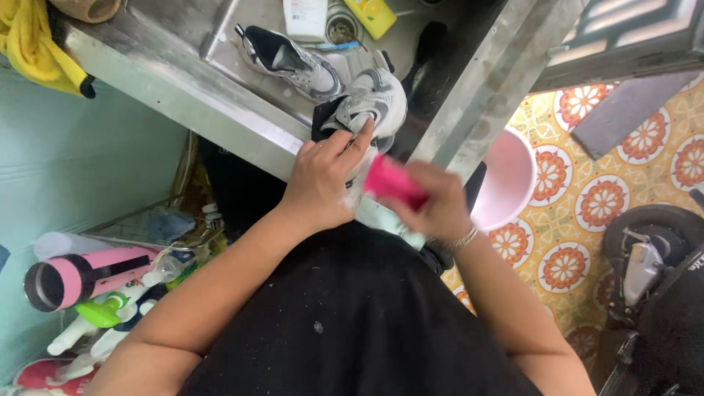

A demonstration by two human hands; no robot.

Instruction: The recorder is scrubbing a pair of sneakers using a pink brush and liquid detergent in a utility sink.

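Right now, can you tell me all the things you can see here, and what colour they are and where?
sneakers: two, grey and white, in the metal sink; the left hand touches the nearer one
metal sink: one, silver, top middle
brush-like thing: one, bright pink, blurred, in the right hand
basin: one, pale pink, on the floor right of the sink
white container: one, at the sink's back
yellow container: one, beside the white one
yellow cloth: one, top left
pink and black cylinder: one, lower left, among bottles
tiled floor: orange flower pattern, right
left hand: on the nearer sneaker
right hand: gripping the pink thing
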